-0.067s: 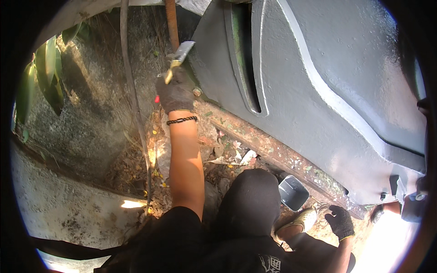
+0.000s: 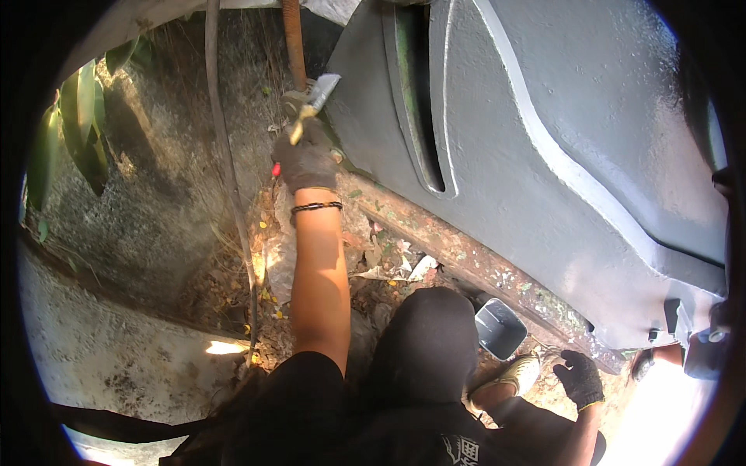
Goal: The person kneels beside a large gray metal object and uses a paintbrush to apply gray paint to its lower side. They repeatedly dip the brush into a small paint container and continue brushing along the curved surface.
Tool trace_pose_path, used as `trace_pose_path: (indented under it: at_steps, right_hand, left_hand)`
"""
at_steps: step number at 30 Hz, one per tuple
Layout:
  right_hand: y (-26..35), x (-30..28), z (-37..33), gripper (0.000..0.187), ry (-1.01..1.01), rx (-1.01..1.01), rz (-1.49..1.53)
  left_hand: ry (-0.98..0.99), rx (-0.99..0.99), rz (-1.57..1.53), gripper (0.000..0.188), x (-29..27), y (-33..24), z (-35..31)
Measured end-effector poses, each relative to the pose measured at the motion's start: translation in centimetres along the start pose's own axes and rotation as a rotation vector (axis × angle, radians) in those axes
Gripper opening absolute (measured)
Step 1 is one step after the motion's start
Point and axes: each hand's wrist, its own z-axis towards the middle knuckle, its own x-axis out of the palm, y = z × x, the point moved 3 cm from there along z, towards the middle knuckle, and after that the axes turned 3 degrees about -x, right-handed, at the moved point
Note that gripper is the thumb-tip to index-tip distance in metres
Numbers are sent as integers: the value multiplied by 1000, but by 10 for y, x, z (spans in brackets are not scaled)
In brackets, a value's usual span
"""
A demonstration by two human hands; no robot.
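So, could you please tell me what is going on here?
The person's gloved left hand grips a brush, its pale end close to the left edge of a large grey panel; contact is hard to judge. The gloved right hand, loosely open, holds nothing visible, near a shoe. A grey container sits by the rusty beam along the panel's lower edge.

A rough, stained grey wall [image 2: 159, 186] stands at the left, with long green leaves [image 2: 87, 151] hanging before it and a thin brown stem or cable [image 2: 221, 116] running down its face. Below it, a pale, mottled ledge [image 2: 116, 342] catches a sharp patch of sunlight [image 2: 225, 348]. Dry leaves and yellow flecks litter the earthen ground [image 2: 210, 303], which glares white [image 2: 660, 415] at lower right.
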Motion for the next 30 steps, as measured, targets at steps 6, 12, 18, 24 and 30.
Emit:
trace_pose_path:
  at_steps: [6, 12, 18, 24, 30]
  right_hand:
    - [3, -6, 1, 46, 41, 14, -33]
    - [-10, 8, 13, 45, 9, -51, -14]
    - [8, 6, 15, 45, 58, -45, 10]
    - [3, 3, 12, 44, 42, -8, -2]
    - [10, 9, 11, 44, 56, -38, 28]
  left_hand:
    - [10, -98, 639, 59, 15, 55, -77]
    - [-74, -221, 25, 52, 0, -24, -11]
    - [179, 73, 150, 51, -6, -69, 76]
    - [47, 131, 241, 48, 1, -11, 26]
    - [-65, -577, -561, 57, -15, 117, -55]
